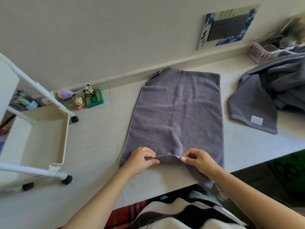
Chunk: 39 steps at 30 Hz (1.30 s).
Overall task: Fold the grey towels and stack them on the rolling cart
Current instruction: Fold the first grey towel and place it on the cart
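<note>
The task looks to be at an early stage. One flat grey terry towel lies spread lengthwise on the pale surface, running away from the person's two hands toward the wall, and it does not look fully folded yet. The left hand and the right hand each pinch the towel's near hem between thumb and fingers, lifting a short ridge of cloth between them; both grips are closed on that edge, which suggests the next fold is about to be carried away from the body. To the left of the left hand, well apart, stands the white plastic rolling cart with black castors; the tray in view shows no towel, so nothing appears stacked so far. Off to the right of the right hand and farther back sits a rumpled heap of grey towels waiting to be folded, one bearing a small white sewn label whose print is too small to read. On the wall beyond the hands, a blue-and-white patterned socket surround carries large black Chinese calligraphy, the upper character apparently 青.
</note>
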Each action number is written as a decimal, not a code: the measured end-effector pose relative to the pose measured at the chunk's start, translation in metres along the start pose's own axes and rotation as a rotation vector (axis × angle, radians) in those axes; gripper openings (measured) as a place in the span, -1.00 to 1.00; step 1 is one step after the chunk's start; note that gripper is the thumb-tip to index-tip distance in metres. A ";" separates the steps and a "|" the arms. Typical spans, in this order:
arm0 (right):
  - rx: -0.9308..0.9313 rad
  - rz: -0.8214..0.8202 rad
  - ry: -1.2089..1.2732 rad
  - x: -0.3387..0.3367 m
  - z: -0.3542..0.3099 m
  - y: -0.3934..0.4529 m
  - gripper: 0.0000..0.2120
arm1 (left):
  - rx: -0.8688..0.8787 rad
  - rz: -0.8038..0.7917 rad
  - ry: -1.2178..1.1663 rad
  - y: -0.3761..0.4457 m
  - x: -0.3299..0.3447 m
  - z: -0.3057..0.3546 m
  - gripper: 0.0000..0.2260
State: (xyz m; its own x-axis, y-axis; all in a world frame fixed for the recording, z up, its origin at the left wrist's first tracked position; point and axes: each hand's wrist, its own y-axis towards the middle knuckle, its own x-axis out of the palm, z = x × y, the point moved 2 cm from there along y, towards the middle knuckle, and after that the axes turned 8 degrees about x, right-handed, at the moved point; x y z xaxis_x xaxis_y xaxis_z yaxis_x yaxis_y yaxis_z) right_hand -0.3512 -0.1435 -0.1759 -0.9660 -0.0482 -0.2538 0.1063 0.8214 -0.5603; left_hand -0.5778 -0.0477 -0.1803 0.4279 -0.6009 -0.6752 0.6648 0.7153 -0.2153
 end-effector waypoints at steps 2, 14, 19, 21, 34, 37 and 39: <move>0.023 -0.042 -0.052 -0.016 -0.006 -0.003 -0.88 | -0.046 -0.134 -0.026 0.006 -0.015 0.013 -0.81; 0.080 0.047 -0.699 -0.088 -0.068 0.036 -0.68 | -0.057 -0.230 0.278 0.088 -0.054 0.069 -0.74; 0.137 0.087 -1.004 -0.078 -0.054 0.063 -0.42 | -0.070 -0.175 0.415 0.107 -0.034 0.052 -0.69; 0.096 0.164 -1.126 -0.076 -0.045 0.069 -0.52 | -0.057 -0.218 0.515 0.109 -0.025 0.042 -0.69; 0.070 0.242 -1.092 -0.104 -0.045 0.101 -0.74 | -0.019 -0.094 0.687 0.145 -0.022 0.036 -0.77; 0.091 0.247 -1.065 -0.109 -0.047 0.106 -0.76 | -0.019 -0.056 0.704 0.149 -0.022 0.036 -0.79; 0.110 0.247 -1.069 -0.111 -0.052 0.111 -0.79 | -0.024 -0.053 0.732 0.154 -0.024 0.037 -0.80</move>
State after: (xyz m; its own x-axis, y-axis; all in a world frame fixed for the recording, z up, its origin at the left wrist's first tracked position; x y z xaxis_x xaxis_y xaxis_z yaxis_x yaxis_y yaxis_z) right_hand -0.2440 -0.0174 -0.1690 -0.2185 -0.3999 -0.8901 0.3398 0.8239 -0.4535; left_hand -0.4631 0.0635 -0.1705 -0.1289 -0.2483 -0.9601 0.6560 0.7047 -0.2703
